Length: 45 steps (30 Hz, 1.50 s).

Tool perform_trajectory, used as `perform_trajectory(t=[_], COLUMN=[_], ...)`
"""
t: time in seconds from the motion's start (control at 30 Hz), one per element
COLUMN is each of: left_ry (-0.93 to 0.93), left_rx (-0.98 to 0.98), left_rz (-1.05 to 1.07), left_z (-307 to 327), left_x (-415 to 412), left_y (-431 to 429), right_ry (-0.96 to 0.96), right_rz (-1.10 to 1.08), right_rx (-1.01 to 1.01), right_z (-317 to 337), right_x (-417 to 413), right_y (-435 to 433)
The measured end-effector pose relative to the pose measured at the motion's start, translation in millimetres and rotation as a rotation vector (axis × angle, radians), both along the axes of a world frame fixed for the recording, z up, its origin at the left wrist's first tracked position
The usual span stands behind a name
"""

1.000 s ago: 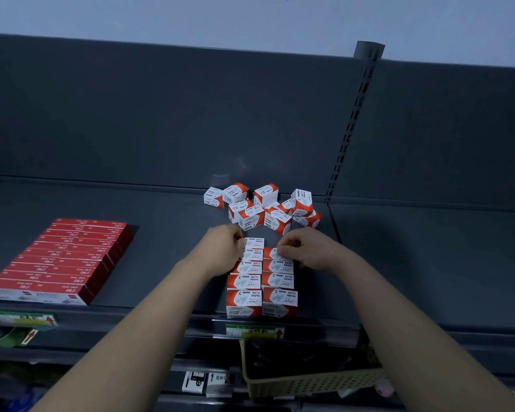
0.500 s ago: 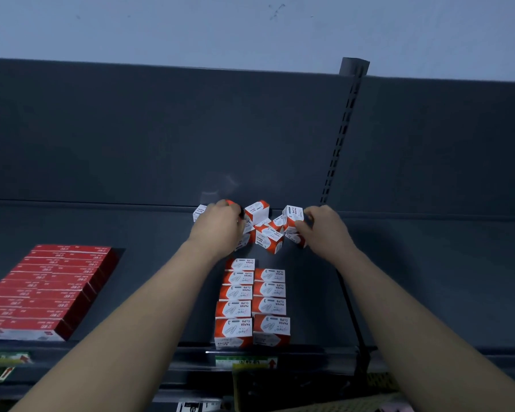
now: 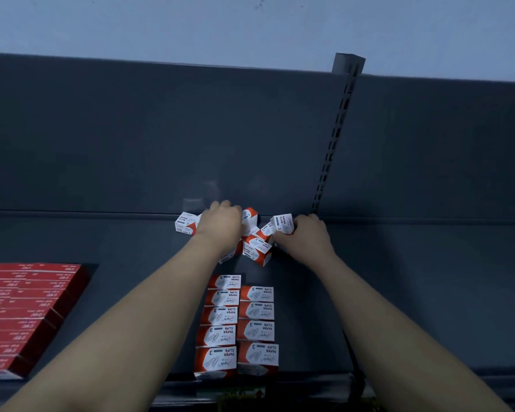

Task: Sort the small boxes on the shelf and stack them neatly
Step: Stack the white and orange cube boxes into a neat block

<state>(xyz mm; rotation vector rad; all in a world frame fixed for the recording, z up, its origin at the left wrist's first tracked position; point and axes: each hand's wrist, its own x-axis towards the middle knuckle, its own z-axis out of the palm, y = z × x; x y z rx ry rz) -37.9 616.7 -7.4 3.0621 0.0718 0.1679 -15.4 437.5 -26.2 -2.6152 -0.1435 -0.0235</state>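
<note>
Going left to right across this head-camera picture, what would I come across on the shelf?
Stack of red boxes → left hand on the loose paper-clip boxes → right hand gripping an upright box → slotted upright.

The left hand (image 3: 220, 224) and right hand (image 3: 306, 236) have left the rows (image 3: 238, 322) for the twelve-o'clock pile (image 3: 257, 248). The right hand now grips a box (image 3: 283, 223).

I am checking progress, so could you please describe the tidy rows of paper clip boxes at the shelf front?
The tidy rows are small cardboard boxes, white and orange, printed PAPER CLIPS, in two touching columns: five left, four right, reaching the shelf's front edge. Neither the left hand nor the right hand touches them.
</note>
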Motion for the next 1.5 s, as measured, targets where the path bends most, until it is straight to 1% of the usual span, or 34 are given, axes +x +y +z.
perform_trajectory(t=[0.1, 0.17, 0.23, 0.3, 0.37, 0.47, 0.53, 0.67, 0.8, 0.97, 1.03, 1.13, 1.2, 1.3, 1.4, 1.5], left_ry=[-0.017, -0.056, -0.104, -0.156, -0.198, -0.236, -0.245, -0.234, -0.22, -0.182, -0.196, -0.205, -0.188, -0.183, -0.179, -0.146], left_rx=[-0.079, -0.184, -0.3, -0.382, -0.448, -0.5, -0.499, -0.499, -0.438, -0.552, -0.565, -0.602, -0.64, -0.637, -0.621, -0.504], left_rz=[0.003, 0.015, 0.027, 0.026, 0.019, 0.018, 0.031, 0.069, 0.101, 0.061, -0.001, -0.085, -0.133, -0.202, -0.213, -0.214], left_z=[-3, 0, 5, 11, 16, 19, 19, 15, 10, 10, 13, 16, 18, 22, 25, 17], left_x=[-1, -8, -17, -29, -41, -59, -69, -89, -104, -114, -116, -116, -118, -122, -128, -136], left_y=[-1, 0, 1, 4, 6, 8, 10, 12, 16, 13, 9, 2, -6, -17, -24, -26], right_ry=[0.007, 0.024, 0.058, 0.124, 0.202, 0.288, 0.283, 0.3, 0.29, 0.287, 0.236, 0.211, 0.205, 0.147, 0.127, 0.157], right_rz=[0.0, 0.0, 0.011, 0.062, 0.155, 0.305, 0.346, 0.382, 0.407, 0.334, 0.322, 0.352, 0.385, 0.414, 0.372, 0.318], right_rx=[0.098, 0.187, 0.332, 0.492, 0.578, 0.545, 0.499, 0.413, 0.324, 0.31, 0.368, 0.602, 0.71, 0.747, 0.722, 0.756], right_z=[7, 14, 20, 25, 27, 28, 24, 11, 7, 7, 9, 19, 27, 37, 38, 35], right_x=[-10, -19, -26, -34, -42, -55, -62, -71, -78, -82, -84, -91, -98, -108, -114, -122], right_y=[-3, -7, -13, -18, -24, -27, -24, -13, -8, -7, -5, -2, -3, -10, -26, -48])
